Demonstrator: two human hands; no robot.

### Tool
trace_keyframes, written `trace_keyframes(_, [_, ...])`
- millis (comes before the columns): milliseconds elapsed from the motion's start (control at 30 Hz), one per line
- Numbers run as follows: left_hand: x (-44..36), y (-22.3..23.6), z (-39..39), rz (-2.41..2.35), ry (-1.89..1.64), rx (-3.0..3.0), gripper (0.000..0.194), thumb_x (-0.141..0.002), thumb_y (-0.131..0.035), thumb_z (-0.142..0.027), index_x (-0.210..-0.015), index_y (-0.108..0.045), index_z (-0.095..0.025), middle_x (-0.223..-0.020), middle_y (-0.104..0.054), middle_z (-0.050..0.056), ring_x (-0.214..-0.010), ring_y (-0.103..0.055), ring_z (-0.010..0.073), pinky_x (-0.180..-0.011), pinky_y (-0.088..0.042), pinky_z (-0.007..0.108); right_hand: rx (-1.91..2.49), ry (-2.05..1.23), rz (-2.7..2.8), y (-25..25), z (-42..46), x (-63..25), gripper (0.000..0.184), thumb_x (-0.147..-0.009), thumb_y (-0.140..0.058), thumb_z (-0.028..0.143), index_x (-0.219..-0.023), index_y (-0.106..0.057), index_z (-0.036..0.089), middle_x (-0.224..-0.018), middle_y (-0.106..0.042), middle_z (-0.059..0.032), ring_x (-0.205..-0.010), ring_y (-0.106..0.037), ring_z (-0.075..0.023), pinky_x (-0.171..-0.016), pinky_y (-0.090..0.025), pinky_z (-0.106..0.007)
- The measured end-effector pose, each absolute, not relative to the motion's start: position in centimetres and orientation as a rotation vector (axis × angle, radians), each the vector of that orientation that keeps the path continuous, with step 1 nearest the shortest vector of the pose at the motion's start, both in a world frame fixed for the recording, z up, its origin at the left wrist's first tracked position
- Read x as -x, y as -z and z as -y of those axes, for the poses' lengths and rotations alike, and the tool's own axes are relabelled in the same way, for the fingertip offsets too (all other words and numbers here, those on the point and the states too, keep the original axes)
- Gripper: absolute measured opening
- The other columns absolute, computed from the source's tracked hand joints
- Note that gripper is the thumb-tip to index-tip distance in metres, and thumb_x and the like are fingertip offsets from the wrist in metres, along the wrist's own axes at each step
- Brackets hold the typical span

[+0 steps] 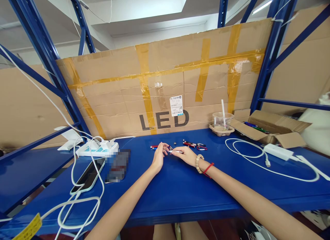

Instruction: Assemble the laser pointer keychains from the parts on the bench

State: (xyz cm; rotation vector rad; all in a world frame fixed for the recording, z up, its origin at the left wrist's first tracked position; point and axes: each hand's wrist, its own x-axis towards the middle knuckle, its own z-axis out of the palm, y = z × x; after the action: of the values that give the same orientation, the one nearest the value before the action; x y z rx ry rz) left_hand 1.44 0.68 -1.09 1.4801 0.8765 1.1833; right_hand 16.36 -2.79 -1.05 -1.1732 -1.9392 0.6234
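In the middle of the blue shelf top my two hands nearly meet. My right hand (188, 155), with a bead bracelet and a red cord at its wrist, pinches a slim silvery rod (177, 151) that points toward the left. My left hand (159, 157) is curled at the rod's far end; what lies inside its fingers is too small to tell. Behind the left fingers, partly hidden, lie slim red pieces (154, 146). A small metal piece (175, 143) sits between and beyond the hands. Farther right are a red penlight-like tube (189, 143) and a red carabiner (201, 148).
At left are a white power strip (96, 149), a phone (89, 174), a blurred dark flat object (118, 166) and looping white cables. On the right stand a plastic cup (222, 121) in a carton holder, an open cardboard box (270, 128) and a white charger (278, 152). Cardboard (123, 102) walls the back.
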Motion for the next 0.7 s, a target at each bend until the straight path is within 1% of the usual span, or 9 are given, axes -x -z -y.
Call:
trace_keyframes(200, [-1.4,1.19,-0.78,-0.871,-1.172,-1.477,0.039,-0.082,-0.028,-0.044,-0.077,-0.053,-0.014,-0.065,-0.049,0.002,-0.053,-0.041,0.0091,-0.051,-0.028,0.021,1.179,-0.612,1.943,1.14,2.74,-16.36,0.043,-0.081,-0.041,0.05,-0.076,-0.063,0.013,-0.07,-0.058,-0.0021,-0.061,-0.044,-0.0114,-0.058,-0.035,-0.023])
trace_keyframes(500, [-1.4,1.16,-0.77,-0.867,-1.164,-1.472,0.038,-0.084,-0.027,-0.041,-0.078,-0.053,-0.013,-0.065,-0.049,0.001,-0.053,-0.041,0.0082,-0.05,-0.028,0.021,1.218,-0.646,1.919,1.06,3.0,-16.14,0.044,-0.076,-0.047,0.052,-0.07,-0.065,0.012,-0.058,-0.05,-0.0001,-0.055,-0.039,-0.0098,-0.052,-0.032,-0.022])
trace_keyframes(600, [-1.39,1.18,-0.76,-0.87,-1.165,-1.468,0.038,-0.085,-0.026,-0.04,-0.079,-0.053,-0.013,-0.066,-0.05,0.001,-0.053,-0.041,0.0079,-0.051,-0.028,0.02,1.194,-0.649,1.926,1.17,2.94,-16.19,0.045,-0.076,-0.046,0.052,-0.069,-0.065,0.012,-0.058,-0.049,0.0007,-0.055,-0.038,-0.0092,-0.052,-0.031,-0.021])
trace_keyframes(700, [-1.41,1.14,-0.74,-0.875,-1.167,-1.459,0.037,-0.085,-0.026,-0.039,-0.079,-0.052,-0.013,-0.066,-0.05,0.001,-0.053,-0.041,0.008,-0.051,-0.028,0.02,1.177,-0.655,1.926,1.28,2.85,-16.29,0.044,-0.076,-0.047,0.052,-0.071,-0.066,0.013,-0.06,-0.051,0.0008,-0.056,-0.04,-0.0095,-0.053,-0.032,-0.021])
